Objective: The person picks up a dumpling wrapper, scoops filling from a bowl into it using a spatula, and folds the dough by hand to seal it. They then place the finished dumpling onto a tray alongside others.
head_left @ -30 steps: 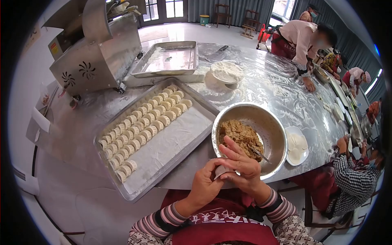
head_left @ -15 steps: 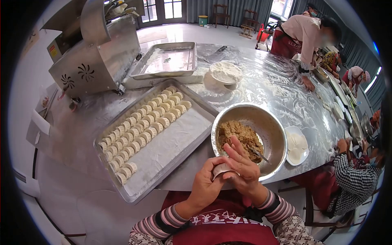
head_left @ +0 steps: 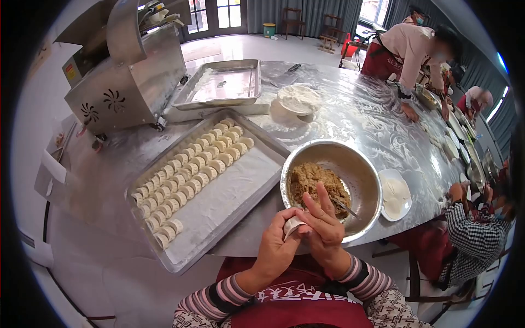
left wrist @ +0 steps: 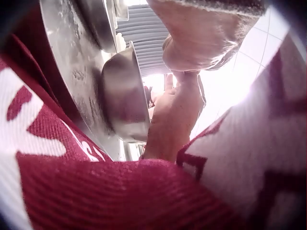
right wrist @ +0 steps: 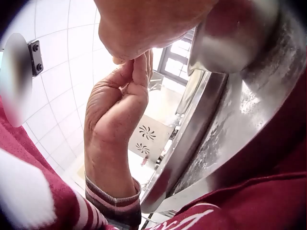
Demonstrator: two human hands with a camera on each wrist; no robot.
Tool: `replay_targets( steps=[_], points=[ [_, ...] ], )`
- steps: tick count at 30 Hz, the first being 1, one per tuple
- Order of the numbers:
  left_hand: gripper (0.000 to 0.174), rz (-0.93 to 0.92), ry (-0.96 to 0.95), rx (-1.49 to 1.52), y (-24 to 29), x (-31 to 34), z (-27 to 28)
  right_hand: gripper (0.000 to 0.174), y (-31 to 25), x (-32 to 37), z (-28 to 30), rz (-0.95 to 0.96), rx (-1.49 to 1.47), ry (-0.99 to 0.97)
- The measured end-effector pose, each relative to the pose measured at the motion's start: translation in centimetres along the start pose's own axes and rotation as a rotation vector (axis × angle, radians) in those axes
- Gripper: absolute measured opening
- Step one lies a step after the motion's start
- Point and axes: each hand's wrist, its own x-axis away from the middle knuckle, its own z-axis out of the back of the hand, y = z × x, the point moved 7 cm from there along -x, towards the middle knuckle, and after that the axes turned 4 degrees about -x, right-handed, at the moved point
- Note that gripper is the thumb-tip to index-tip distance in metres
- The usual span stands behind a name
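Just in front of the apron, a pale dumpling (head_left: 292, 226) sits between both hands, partly covered by fingers. My left hand (head_left: 278, 240) grips it from the left with curled fingers and thumb. From the other side my right hand (head_left: 326, 228) pinches its edge, some fingers stretched up and away. Below the hands' far side stands a metal bowl (head_left: 369, 191) of brown minced filling (head_left: 317, 183) with a utensil handle (head_left: 350, 209) leaning in it. In the right wrist view the left hand (right wrist: 117, 110) meets the right hand (right wrist: 153, 24); the dumpling is hidden there.
Left of the bowl lies a lined tray (head_left: 219, 218) with rows of finished dumplings (head_left: 188, 172). A plate of round wrappers (head_left: 395, 197) stands right of the bowl. Farther back are a flour bowl (head_left: 299, 100), another tray (head_left: 219, 101) and a metal machine (head_left: 128, 82). People work along the right side.
Both hands stay together at the dumpling while the right hand's fingers shift along its edge and its raised fingers point more upright. The head view has moved slightly.
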Motion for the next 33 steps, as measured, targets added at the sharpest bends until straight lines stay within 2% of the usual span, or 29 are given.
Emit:
replay_targets(
  steps=[2,6,8,9,12,18,21,23,27,29,30,33],
  points=[
    [0.036,0.026,-0.013,0.106,0.3,0.0,-0.1,0.029,-0.4,-0.4,0.3,-0.086,-0.062,0.078],
    [0.038,-0.029,-0.026,0.001,1.0,0.0,-0.4,0.026,0.1,0.2,0.4,-0.087,-0.008,0.075],
    [0.041,0.08,-0.031,0.082,0.4,-0.1,-0.4,0.031,0.6,0.4,0.2,-0.054,-0.004,0.065],
    [0.041,0.077,-0.032,0.081,0.3,-0.1,-0.3,0.031,0.5,0.3,0.2,-0.052,-0.004,0.066],
    [0.041,0.034,-0.077,0.018,0.4,-0.3,-0.1,0.026,0.5,0.1,0.4,-0.087,-0.094,0.091],
    [0.042,0.112,-0.137,0.048,0.0,0.0,-0.6,0.026,1.6,0.7,0.5,-0.097,-0.255,0.036],
    [0.046,0.179,-0.183,0.154,-0.7,0.0,-0.6,0.029,1.8,0.9,0.5,-0.113,-0.344,0.066],
    [0.053,0.253,-0.291,0.384,-1.2,0.2,-1.0,0.031,2.2,0.8,0.3,-0.196,-0.503,0.067],
    [0.054,0.266,-0.384,0.546,-0.2,0.2,-1.3,0.029,2.0,-0.2,0.9,-0.224,-0.501,0.028],
    [0.057,0.297,-0.425,0.616,-0.3,0.2,-1.6,0.029,1.8,-0.4,0.6,-0.163,-0.45,-0.116],
    [0.057,0.299,-0.425,0.617,-0.4,0.3,-1.6,0.029,2.1,-0.2,0.7,-0.165,-0.45,-0.115],
    [0.048,0.319,-0.421,0.776,-0.5,0.3,-1.5,0.027,2.2,0.2,0.5,-0.112,-0.41,-0.139]
  ],
)
